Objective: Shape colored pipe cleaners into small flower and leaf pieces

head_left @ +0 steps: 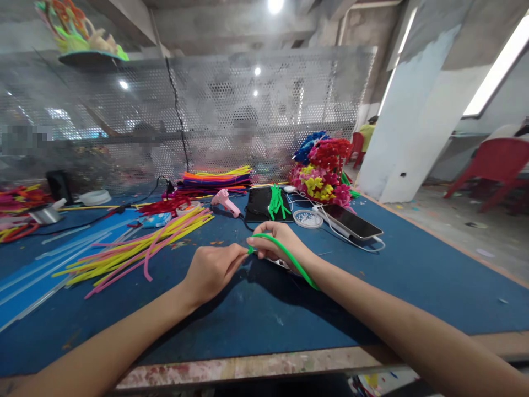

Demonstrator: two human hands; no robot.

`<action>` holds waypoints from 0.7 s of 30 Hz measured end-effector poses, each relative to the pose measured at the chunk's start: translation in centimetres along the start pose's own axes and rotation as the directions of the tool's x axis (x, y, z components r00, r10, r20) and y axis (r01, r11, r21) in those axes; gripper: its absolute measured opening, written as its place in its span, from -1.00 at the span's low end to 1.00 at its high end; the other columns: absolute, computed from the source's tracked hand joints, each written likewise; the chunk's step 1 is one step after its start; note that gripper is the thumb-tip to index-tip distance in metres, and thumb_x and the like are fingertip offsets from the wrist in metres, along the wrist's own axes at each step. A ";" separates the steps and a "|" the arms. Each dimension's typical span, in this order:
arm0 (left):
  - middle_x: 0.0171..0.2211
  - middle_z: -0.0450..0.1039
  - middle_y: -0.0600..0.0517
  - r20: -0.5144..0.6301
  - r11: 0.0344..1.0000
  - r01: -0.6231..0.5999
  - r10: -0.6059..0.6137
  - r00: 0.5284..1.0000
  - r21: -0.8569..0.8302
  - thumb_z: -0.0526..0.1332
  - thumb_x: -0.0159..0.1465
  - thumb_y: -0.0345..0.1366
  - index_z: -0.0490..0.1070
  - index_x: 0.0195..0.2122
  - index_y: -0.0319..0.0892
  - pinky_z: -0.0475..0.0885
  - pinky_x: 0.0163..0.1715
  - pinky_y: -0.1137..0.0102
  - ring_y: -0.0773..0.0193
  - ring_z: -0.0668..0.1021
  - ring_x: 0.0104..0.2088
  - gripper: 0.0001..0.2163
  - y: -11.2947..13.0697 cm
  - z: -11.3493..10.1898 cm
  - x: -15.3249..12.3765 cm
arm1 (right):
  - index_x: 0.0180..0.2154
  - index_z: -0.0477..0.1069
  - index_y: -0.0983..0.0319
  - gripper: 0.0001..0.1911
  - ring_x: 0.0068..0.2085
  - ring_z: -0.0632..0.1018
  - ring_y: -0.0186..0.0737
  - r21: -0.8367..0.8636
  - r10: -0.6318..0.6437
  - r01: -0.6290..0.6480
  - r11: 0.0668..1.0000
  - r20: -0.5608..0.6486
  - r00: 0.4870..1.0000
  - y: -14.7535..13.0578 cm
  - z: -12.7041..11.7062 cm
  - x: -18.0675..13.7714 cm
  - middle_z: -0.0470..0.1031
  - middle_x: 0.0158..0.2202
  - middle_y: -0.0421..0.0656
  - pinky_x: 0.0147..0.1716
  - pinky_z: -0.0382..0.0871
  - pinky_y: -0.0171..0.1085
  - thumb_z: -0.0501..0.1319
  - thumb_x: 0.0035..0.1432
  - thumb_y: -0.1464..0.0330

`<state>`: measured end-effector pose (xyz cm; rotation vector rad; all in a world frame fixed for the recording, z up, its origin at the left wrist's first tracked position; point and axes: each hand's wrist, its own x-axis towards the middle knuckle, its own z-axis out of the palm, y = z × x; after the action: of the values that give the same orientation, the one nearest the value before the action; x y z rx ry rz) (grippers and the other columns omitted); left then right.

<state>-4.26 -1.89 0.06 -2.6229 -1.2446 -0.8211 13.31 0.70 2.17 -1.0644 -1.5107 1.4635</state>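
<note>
A long green pipe cleaner [295, 260] runs between my hands above the blue table, curving over my right wrist. My left hand [215, 270] is closed in a pinch on its short twisted end. My right hand [281, 240] is closed around the pipe cleaner just to the right, with the fingertips almost meeting those of the left. Under the right palm a small pale metallic object [281, 263] shows in part; I cannot make out its kind. Behind the hands, short green pipe cleaner pieces [279, 203] lie on a black tray [257, 205].
Yellow and pink pipe cleaners [152, 242] lie at left beside clear glue sticks [45, 270]. A pink glue gun [225, 203] rests behind my hands. To the right are a dish of white beads [308, 219], a cabled phone [351, 221] and fuzzy flowers [320, 171]. A perforated metal screen [264, 110] stands behind.
</note>
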 end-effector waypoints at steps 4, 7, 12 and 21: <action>-0.53 0.50 -0.01 0.014 0.998 -0.046 0.045 0.999 0.052 0.01 0.26 -0.23 0.43 -0.31 -0.14 0.18 -0.49 0.45 0.27 0.51 -0.51 -0.78 0.2 0.2 -0.3 | -0.44 0.16 0.22 -0.61 -0.81 0.12 -0.54 0.013 0.056 -0.056 0.998 -0.044 0.997 -0.1 0.2 -0.1 0.29 -0.80 -0.38 -0.80 -0.11 -0.51 0.35 -0.23 0.27; -0.51 0.51 0.00 0.012 0.998 -0.055 0.055 0.998 0.042 0.01 0.26 -0.25 0.42 -0.29 -0.14 0.20 -0.47 0.45 0.27 0.52 -0.50 -0.79 0.3 0.2 -0.3 | -0.44 0.17 0.23 -0.73 -0.82 0.10 -0.52 0.066 0.053 -0.052 0.996 -0.017 0.998 0.0 -0.1 0.0 0.32 -0.80 -0.33 -0.82 -0.14 -0.50 0.24 -0.06 0.25; -0.52 0.50 0.05 -0.003 0.999 0.033 -0.033 0.999 -0.027 0.01 0.26 -0.22 0.40 -0.29 -0.15 0.22 -0.49 0.48 0.33 0.51 -0.53 -0.79 0.3 0.0 0.0 | -0.37 0.22 0.25 -0.71 -0.80 0.18 -0.46 0.222 0.180 -0.192 0.956 0.076 0.981 0.4 -1.2 0.8 0.42 -0.72 -0.20 -0.80 -0.09 -0.48 -0.05 0.18 0.16; -0.53 0.44 0.14 0.100 0.915 0.240 -0.219 0.971 -0.323 0.01 0.25 -0.23 0.34 -0.36 -0.14 0.27 -0.53 0.54 0.40 0.47 -0.56 -0.83 0.6 -0.1 0.3 | -0.48 0.32 0.31 -0.71 -0.71 0.17 -0.55 0.057 -0.018 0.008 0.998 0.170 0.985 0.7 -1.1 0.8 0.37 -0.63 -0.27 -0.75 -0.09 -0.48 0.27 -0.09 0.21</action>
<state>-3.71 -2.09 0.34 -2.8122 -1.5808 -1.0839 14.13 1.83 1.51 -0.9137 -1.5815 1.6128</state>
